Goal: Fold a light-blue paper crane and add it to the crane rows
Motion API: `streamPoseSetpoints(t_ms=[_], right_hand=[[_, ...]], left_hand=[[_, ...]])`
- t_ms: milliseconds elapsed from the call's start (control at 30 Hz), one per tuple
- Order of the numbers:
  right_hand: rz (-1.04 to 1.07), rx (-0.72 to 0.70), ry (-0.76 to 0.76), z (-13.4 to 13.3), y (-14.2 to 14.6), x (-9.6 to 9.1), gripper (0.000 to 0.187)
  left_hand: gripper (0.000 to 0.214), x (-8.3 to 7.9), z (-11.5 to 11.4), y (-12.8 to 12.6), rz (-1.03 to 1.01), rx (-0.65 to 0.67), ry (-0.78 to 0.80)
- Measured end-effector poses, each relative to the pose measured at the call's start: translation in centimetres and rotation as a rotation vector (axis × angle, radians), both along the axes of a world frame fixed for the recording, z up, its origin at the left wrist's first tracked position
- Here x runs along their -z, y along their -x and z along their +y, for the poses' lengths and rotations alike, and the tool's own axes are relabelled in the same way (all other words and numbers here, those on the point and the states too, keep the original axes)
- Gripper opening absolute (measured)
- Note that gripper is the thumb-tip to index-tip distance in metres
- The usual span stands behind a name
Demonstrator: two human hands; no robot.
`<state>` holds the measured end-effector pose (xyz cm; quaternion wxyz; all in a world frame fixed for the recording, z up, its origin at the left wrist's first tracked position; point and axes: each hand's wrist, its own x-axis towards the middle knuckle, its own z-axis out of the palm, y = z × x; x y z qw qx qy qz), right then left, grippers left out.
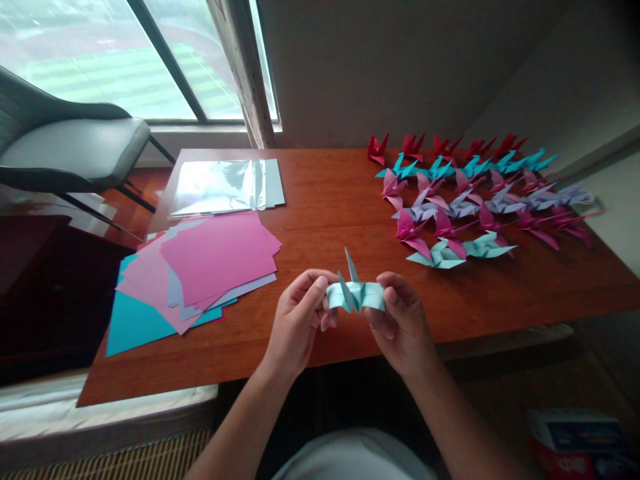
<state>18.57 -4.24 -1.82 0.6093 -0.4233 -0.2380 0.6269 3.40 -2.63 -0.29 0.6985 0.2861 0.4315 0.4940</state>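
Observation:
A pale mint paper crane is held up between my two hands over the table's front edge. Its wings spread to either side, with two thin points rising from the middle. My left hand pinches the left wing between thumb and fingers. The right wing is gripped by my right hand in the same way. To the upper right, two finished mint cranes sit in the row closest to me.
On the brown wooden table, rows of red, blue, pink, lilac and magenta cranes stand at right. Fanned coloured sheets lie at left, below a shiny clear-wrapped pack. A grey chair stands by the window.

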Motion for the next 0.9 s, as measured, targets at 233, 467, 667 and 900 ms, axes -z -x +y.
streamPoseSetpoints(t_ms=[233, 467, 667, 900], right_hand=[[-0.248, -0.023, 0.057, 0.0, -0.5, -0.1, 0.023], [-0.434, -0.029, 0.009, -0.6, -0.1, 0.1, 0.020], [-0.467, -0.053, -0.010, -1.3, 0.4, -0.6, 0.017], [-0.571, -0.102, -0.052, -1.7, -0.4, -0.6, 0.029]], left_hand=[[0.018, -1.1, -0.3, 2.1, 0.947, -0.211, -0.520], [0.027, -2.7, -1.7, 2.2, 1.199, -0.236, -0.777], [0.014, -2.1, -1.0, 0.6, 0.996, -0.190, -0.628], [0.003, -1.4, 0.1, 0.8, 0.756, -0.220, -0.546]])
